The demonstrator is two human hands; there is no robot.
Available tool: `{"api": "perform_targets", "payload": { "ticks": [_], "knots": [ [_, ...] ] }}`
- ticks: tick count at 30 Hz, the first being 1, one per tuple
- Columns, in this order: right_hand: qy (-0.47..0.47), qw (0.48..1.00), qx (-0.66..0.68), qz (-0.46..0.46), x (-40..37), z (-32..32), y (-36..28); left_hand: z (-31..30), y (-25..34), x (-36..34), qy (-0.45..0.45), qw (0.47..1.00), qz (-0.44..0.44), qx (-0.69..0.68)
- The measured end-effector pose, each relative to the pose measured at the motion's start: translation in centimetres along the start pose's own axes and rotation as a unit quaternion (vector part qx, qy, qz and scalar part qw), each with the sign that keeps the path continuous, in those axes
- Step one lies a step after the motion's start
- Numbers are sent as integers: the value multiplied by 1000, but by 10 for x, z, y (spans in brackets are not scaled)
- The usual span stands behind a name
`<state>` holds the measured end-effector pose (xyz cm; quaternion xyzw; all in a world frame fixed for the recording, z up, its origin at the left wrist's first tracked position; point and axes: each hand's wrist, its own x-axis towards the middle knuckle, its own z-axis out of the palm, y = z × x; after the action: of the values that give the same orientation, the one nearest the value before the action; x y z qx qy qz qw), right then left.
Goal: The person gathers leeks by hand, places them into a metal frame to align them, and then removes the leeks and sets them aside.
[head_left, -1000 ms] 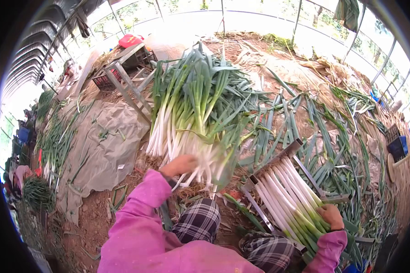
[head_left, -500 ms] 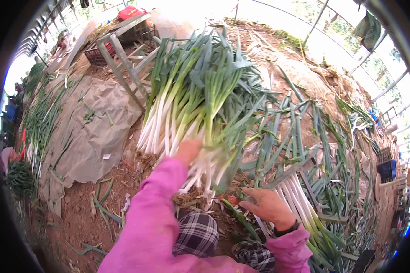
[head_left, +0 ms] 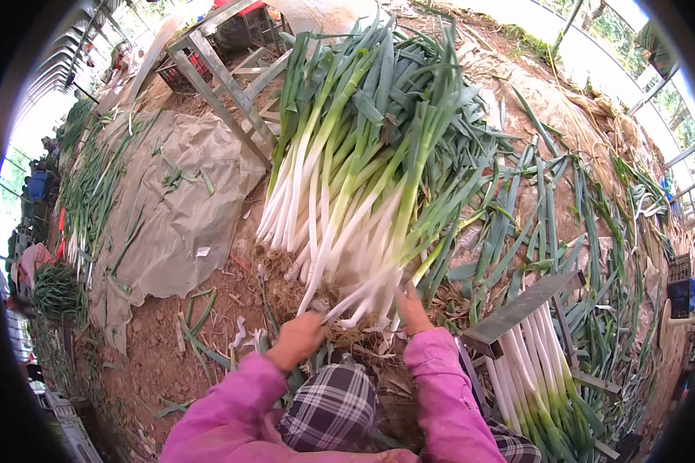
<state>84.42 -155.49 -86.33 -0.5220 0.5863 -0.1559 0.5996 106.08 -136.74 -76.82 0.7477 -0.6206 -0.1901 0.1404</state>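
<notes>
A large pile of leeks (head_left: 363,166) lies in front of me, green leaves at the far end and white stalks with brown roots toward me. My left hand (head_left: 300,338) is closed around the root end of one leek (head_left: 355,299), whose pale stalk slants up to the right. Near that stalk, at the right side of the pile's white ends, my right hand (head_left: 413,312) points away from me; its fingers are smeared and partly hidden. Loose roots (head_left: 355,338) lie on the soil just below the stalks.
At my right, a metal-edged frame (head_left: 521,316) holds a row of trimmed leeks (head_left: 537,363). Behind the pile's left side stands a metal stand (head_left: 228,81). A brown sheet (head_left: 185,201) covers the ground at left, with more leeks (head_left: 104,189) beyond. Leaf scraps (head_left: 544,204) lie at right.
My left hand has moved from the pile's stalks down to the root end of a leek. My right hand has left the frame's side and come up to the pile. The view has shifted.
</notes>
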Motion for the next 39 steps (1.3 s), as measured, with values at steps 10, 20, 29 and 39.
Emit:
{"api": "perform_targets", "payload": {
  "ticks": [10, 20, 29, 39],
  "knots": [
    [-83, 957, 260, 94, 22, 25, -18, -11, 51, 100, 136, 988, 38, -66],
    [36, 984, 140, 107, 61, 63, 84, -19, 73, 212, 119, 990, 69, 41],
    [-126, 952, 271, 59, -7, 34, 21, 66, 63, 260, -20, 985, -15, 173],
    [-165, 855, 433, 233, -24, 46, 11, 28, 63, 137, -143, 971, -32, -189]
  ]
}}
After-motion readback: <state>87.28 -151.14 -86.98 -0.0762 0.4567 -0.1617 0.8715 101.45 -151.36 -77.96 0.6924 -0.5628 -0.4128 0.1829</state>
